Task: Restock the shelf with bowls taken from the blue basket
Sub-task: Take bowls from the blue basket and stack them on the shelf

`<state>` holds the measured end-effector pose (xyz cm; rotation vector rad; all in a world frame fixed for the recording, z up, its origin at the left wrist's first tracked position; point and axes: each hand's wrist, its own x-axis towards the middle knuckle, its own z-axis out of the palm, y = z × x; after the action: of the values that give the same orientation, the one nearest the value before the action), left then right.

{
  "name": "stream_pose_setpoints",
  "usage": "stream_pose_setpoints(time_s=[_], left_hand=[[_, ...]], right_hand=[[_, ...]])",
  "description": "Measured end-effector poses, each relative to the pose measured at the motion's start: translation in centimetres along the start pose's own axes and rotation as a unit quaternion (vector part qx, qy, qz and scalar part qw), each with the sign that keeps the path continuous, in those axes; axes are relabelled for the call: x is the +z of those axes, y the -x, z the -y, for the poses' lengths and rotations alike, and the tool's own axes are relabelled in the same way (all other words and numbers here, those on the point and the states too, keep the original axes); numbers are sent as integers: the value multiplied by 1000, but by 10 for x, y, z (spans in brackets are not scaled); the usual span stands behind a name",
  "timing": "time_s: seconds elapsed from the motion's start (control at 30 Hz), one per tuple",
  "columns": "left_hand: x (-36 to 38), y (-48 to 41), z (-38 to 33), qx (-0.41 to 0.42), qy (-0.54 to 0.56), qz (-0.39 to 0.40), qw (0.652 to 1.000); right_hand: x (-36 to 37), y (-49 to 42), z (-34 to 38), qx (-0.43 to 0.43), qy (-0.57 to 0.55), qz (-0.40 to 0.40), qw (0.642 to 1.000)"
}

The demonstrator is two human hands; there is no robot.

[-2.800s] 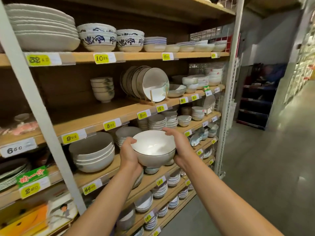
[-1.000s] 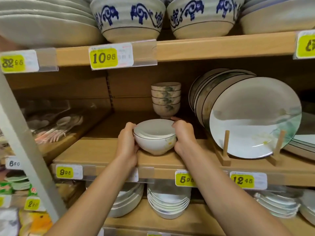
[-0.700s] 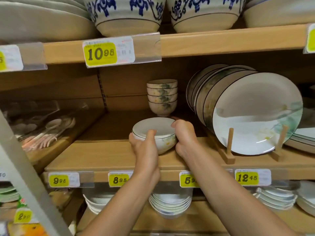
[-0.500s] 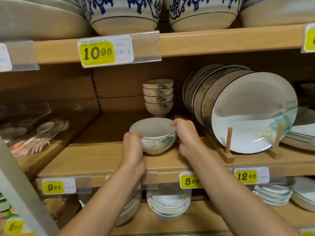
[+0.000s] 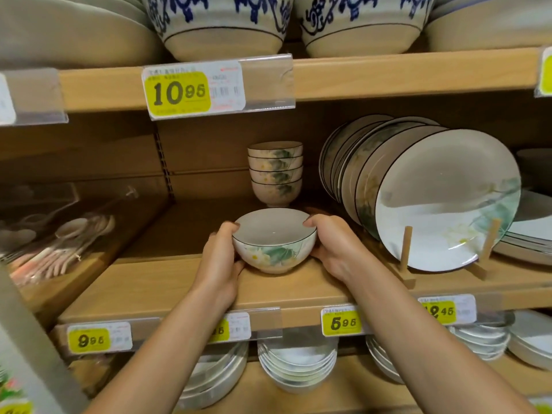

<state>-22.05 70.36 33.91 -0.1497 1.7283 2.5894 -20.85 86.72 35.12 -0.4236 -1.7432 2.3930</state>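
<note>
Nearest, two bare forearms reach up past the yellow price labels (image 5: 340,322) clipped to the front edge of the pale wooden shelf board (image 5: 167,282). Just beyond that edge is the grip: the left hand (image 5: 219,258) and the right hand (image 5: 334,249) are clamped on opposite sides of a small white ceramic bowl with a green leaf print and dark rim (image 5: 274,243). Thumbs are hooked at the rim and fingers curl round the outer wall; neither hand holds anything else. The bowl is upright, mouth up, leaf print facing the camera, with its foot at or just above the board; contact cannot be confirmed. The bowl is round, so it has no long axis to align, only the vertical one to keep plumb. Straight behind the grip, and apart from it, stands the stack of four matching leaf-print bowls (image 5: 275,174), its top rim higher than the held bowl. Both hands sit about equally near it. Judgement: nesting the bowl there calls for a lift, then travel straight back. To the right of the grip, near the right hand, white round plates lean in a wooden peg rack (image 5: 442,198). Farthest, above the grip, sit large blue-patterned ceramic bowls (image 5: 221,22).
</note>
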Motion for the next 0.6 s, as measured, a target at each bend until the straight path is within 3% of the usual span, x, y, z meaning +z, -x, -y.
stream_pose_setpoints(time_s=[0.13, 0.3, 0.43, 0.6], left_hand=[[-17, 10, 11, 31, -55, 69, 996], [-18, 8, 2, 28, -51, 124, 991], [-1, 2, -16, 55, -68, 158, 984], [37, -27, -72, 96, -22, 125, 987]], right_hand=[[-11, 8, -9, 7, 13, 74, 997], [-14, 16, -13, -4, -12, 90, 996], [8, 16, 1, -45, 40, 46, 997], [41, -17, 56, -108, -34, 11, 994]])
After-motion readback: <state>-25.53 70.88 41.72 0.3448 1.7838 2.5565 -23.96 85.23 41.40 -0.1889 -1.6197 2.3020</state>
